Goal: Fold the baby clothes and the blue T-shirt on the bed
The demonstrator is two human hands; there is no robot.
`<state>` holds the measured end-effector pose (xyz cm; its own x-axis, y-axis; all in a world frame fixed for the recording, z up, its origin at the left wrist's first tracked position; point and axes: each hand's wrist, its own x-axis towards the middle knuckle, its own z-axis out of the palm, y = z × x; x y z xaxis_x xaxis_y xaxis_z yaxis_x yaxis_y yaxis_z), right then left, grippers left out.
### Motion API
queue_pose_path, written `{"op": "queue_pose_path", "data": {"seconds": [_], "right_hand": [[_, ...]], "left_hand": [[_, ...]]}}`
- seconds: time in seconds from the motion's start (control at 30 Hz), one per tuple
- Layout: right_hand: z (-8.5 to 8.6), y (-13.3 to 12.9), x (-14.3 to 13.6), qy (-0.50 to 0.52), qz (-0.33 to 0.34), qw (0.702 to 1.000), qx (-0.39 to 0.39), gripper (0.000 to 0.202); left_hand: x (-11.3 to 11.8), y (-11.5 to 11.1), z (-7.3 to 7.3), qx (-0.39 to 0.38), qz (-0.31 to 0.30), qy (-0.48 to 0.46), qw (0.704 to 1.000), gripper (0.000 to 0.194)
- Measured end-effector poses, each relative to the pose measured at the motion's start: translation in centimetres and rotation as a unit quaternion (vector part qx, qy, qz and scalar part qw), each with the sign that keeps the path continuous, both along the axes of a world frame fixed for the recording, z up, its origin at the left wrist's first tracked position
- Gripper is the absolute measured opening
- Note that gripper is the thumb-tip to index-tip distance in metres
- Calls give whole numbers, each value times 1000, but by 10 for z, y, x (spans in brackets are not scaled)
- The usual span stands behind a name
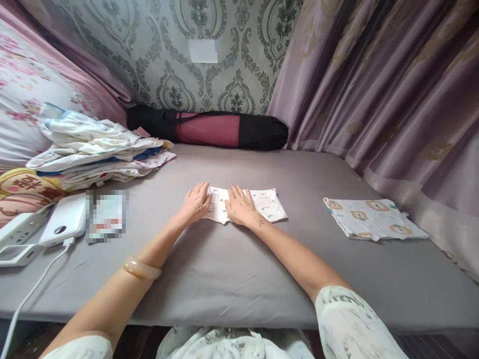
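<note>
A white printed cloth [264,202], folded into a flat rectangle, lies on the grey bed sheet [209,279] in the middle. My left hand [197,202] rests on its left end, with the fingers stretched out. Flat on the middle of the same cloth is my right hand [240,204], fingers extended and a little apart. Parts of the cloth are hidden under both hands. Farther right lies another folded cloth [370,217], white with orange prints, apart from my hands.
A pile of clothes [101,144] sits at the left beside a floral pillow [22,89]. A power bank [65,219] with a white cable and a power strip [22,232] lie near it. A black and maroon roll bag [207,129] lies along the wall. Curtains [381,75] hang at the right.
</note>
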<state>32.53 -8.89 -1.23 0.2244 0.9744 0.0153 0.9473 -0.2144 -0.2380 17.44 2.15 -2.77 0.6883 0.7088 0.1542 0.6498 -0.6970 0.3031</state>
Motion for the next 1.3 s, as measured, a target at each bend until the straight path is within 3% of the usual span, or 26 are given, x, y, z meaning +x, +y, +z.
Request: {"op": "queue_pose_path", "data": {"seconds": [0.13,0.3,0.43,0.63,0.8,0.93,1.03,1.17,1.3], "right_hand": [[-1,8,-9,-11,-5,999,38,60],[-3,16,-20,-5,1,1000,14,61],[0,26,-32,-15,8,998,59,62],[-4,35,-47,18,53,998,8,61],[7,22,-30,-7,28,998,49,59],[8,3,-8,-30,-14,999,35,57],[4,-6,3,-15,-10,1000,-1,56],[2,-12,14,-6,-12,1000,12,56],[2,-20,25,-5,-42,999,20,57]], "left_hand": [[-6,7,-4,12,-5,-1,1000,53],[-10,14,-10,27,-10,-23,999,52],[-10,16,-11,27,-14,-39,999,56],[-5,16,-9,32,-3,-76,997,60],[3,11,-6,32,-31,-76,996,60],[15,-6,-4,35,-123,-55,990,59],[24,-20,1,30,-172,4,985,51],[35,-29,11,37,-151,53,986,44],[47,-33,9,63,-152,54,985,42]]}}
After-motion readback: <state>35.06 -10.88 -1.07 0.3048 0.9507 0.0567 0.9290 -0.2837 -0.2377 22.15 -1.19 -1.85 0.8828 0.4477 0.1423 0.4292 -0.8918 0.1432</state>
